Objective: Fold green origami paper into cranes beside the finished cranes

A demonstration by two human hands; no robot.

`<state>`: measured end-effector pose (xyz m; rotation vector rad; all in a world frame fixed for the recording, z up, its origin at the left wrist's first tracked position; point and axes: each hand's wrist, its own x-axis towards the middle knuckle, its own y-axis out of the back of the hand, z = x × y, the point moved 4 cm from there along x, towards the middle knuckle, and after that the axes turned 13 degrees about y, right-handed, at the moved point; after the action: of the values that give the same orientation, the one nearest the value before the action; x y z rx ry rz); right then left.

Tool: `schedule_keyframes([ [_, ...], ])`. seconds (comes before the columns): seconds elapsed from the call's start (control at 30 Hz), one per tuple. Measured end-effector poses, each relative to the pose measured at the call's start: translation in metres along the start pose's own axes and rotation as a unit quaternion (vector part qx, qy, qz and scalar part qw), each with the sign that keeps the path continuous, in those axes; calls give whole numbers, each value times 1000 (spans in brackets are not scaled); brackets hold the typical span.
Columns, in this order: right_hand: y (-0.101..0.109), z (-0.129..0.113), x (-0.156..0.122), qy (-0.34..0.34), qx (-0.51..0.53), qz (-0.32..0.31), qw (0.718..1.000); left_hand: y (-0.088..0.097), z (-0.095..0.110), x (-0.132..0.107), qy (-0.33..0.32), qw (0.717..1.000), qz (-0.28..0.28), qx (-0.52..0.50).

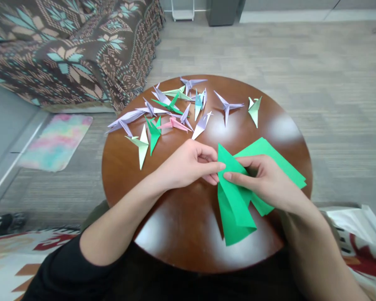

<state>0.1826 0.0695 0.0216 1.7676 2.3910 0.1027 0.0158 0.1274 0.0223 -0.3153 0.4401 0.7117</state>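
A partly folded sheet of green origami paper is held up above the round table. My left hand pinches its left edge near the top, thumb on the near face. From the right, my right hand grips the same sheet, with its thumb pressed on the front and the other fingers partly hidden behind it. Creases and a loose flap show in the sheet's lower part. Beneath my right hand lies a stack of flat green paper on the table, partly covered by the hand and the held sheet.
Several folded paper cranes in purple, green, white and pink, such as a pink crane and a purple crane, lie across the far half of the brown round table. A sofa with a patterned cover stands beyond, near a pastel mat.
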Motion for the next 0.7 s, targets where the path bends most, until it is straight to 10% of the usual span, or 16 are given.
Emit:
schedule_keyframes([
  [0.7,-5,-5,-1,2,-106,-80,991,-3,5,-6,1,993,44,109],
])
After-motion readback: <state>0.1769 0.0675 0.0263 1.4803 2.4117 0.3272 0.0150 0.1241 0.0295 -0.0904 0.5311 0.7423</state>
